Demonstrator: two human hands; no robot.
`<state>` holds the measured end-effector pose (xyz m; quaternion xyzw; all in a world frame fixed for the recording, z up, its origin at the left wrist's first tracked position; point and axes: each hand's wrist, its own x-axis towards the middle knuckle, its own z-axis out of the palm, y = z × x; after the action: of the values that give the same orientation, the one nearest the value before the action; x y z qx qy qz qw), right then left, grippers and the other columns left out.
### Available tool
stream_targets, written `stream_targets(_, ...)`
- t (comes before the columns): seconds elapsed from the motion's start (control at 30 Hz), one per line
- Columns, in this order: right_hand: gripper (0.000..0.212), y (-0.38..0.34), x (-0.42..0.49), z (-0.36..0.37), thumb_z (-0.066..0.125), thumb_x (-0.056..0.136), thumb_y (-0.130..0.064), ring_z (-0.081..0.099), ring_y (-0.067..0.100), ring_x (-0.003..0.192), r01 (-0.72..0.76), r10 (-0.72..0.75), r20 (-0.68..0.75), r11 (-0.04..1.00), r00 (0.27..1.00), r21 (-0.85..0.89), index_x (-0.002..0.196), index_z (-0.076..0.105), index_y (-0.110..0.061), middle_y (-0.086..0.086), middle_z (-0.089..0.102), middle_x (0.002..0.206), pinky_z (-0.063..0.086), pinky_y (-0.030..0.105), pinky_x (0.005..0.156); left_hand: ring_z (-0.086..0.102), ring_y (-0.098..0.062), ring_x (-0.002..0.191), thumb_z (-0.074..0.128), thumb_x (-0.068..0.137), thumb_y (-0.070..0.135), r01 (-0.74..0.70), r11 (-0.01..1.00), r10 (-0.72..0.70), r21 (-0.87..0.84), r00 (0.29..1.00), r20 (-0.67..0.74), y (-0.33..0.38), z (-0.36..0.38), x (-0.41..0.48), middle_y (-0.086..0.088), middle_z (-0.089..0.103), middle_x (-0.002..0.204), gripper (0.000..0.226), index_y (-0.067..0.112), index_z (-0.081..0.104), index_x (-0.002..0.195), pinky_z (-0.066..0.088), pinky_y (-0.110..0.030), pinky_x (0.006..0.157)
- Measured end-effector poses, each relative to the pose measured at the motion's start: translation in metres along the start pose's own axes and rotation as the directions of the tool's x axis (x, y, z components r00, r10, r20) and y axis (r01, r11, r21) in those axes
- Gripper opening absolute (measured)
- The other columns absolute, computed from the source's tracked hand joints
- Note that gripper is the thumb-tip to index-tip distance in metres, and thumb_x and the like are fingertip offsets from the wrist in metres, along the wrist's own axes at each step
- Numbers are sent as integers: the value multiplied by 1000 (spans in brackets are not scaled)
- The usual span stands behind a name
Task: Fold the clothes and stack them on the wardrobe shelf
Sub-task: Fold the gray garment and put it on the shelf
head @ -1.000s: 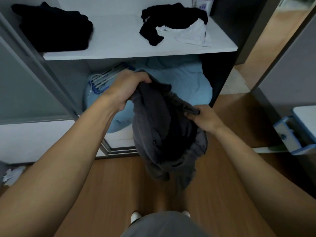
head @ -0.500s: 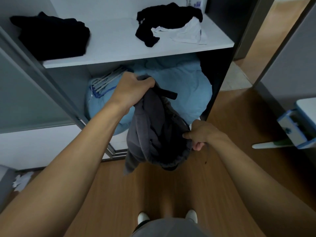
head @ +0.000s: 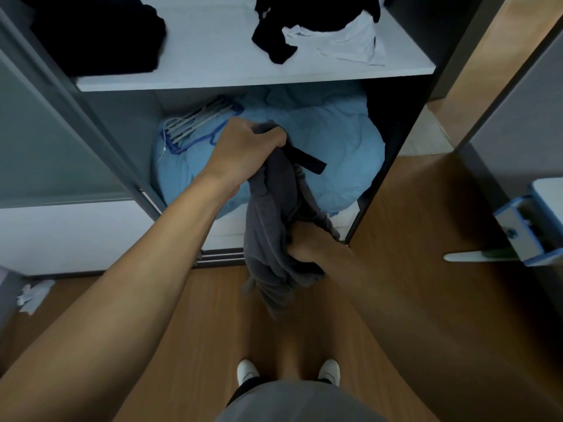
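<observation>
A dark grey garment (head: 269,214) is held bunched in the air below and in front of the wardrobe shelf (head: 213,56), hanging in loose folds and not yet folded. Its top is gripped by the left hand (head: 243,149), fingers curled tightly round a gathered bunch of fabric, presumably so that the rest can hang free. Lower down, the cloth is grasped by the right hand (head: 306,243), fingers closed round a fold, seemingly to find an edge and draw the piece straight. On the shelf's left end a dark folded pile (head: 97,35) is laid; toward its right end lies an unfolded black and white heap (head: 323,28). Beneath the shelf a light blue duvet (head: 341,147) is stuffed, with hangers (head: 198,120) resting on it.
</observation>
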<state>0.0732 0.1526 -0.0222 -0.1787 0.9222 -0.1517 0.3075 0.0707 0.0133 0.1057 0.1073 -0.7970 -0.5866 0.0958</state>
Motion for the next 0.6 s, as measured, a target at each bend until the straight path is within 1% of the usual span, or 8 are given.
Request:
stream_targets(0.1, 35, 7, -9, -9, 52, 98, -31, 59, 33, 113, -33, 41, 62, 991, 997, -126, 123, 58, -7, 15, 62, 118, 44, 40, 79, 41, -7, 39, 69, 72, 22, 6, 1000, -6, 8, 1000, -1, -1, 1, 2, 10, 44, 40, 42, 27, 50, 35, 27, -18, 38)
stream_targets(0.23, 22, 46, -17, -19, 59, 85, -38, 66, 22, 80, -178, 181, -211, 984, 961, 30, 85, 63, -16, 2, 67, 85, 56, 37, 79, 39, -8, 39, 70, 72, 23, 10, 1000, -10, 27, 1000, -5, -3, 2, 4, 10, 41, 40, 43, 26, 49, 34, 25, -17, 37)
stream_targets(0.33, 26, 76, -13, -15, 65, 84, -45, 63, 26, 89, -271, 330, -467, 944, 821, 191, 84, 57, -20, 2, 63, 93, 53, 37, 77, 40, -11, 42, 70, 72, 23, 4, 1000, -4, 16, 1000, 15, -3, 3, 4, 5, 42, 44, 41, 26, 49, 38, 26, -18, 39)
stream_targets(0.47, 28, 99, 5, 14, 65, 87, -22, 61, 30, 100, -354, 389, -255, 919, 885, 173, 111, 59, -10, 10, 59, 100, 55, 33, 79, 41, -12, 45, 71, 71, 24, 7, 1000, -7, 2, 1000, 1, -1, 4, 7, 4, 42, 46, 35, 24, 48, 45, 27, -19, 39)
stream_targets(0.5, 20, 99, 4, 20, 58, 91, -13, 61, 33, 95, -117, 114, 28, 944, 993, 307, 110, 62, -9, 11, 58, 89, 52, 22, 69, 41, -10, 44, 71, 71, 24, 7, 1000, -8, 4, 1000, 2, -2, 3, 8, 6, 42, 45, 33, 24, 48, 46, 28, -19, 39)
stream_targets(0.53, 20, 105, 8, 31, 51, 95, -5, 59, 35, 85, 47, -87, 82, 912, 993, 408, 110, 63, -9, 12, 56, 80, 47, 18, 59, 41, -9, 43, 70, 70, 25, 5, 1000, -5, 13, 1000, 2, -3, 2, 10, 8, 42, 45, 30, 22, 50, 48, 28, -19, 39)
stream_targets(0.57, 27, 109, 8, 33, 45, 96, 2, 57, 33, 76, 288, -324, -57, 732, 944, 618, 113, 65, -3, 19, 56, 77, 45, 20, 57, 42, -7, 43, 69, 69, 26, 2, 999, -2, 33, 1000, -2, -6, -2, 10, 9, 43, 44, 26, 21, 52, 51, 28, -18, 39)
stream_targets(0.6, 28, 107, 9, 31, 43, 95, 8, 58, 29, 69, -16, 30, -7, 714, 1000, 700, 108, 67, 2, 24, 62, 84, 47, 25, 53, 42, -4, 42, 67, 68, 28, 5, 998, -4, 64, 1000, -20, -10, -8, 12, 11, 44, 44, 22, 22, 55, 51, 28, -17, 39)
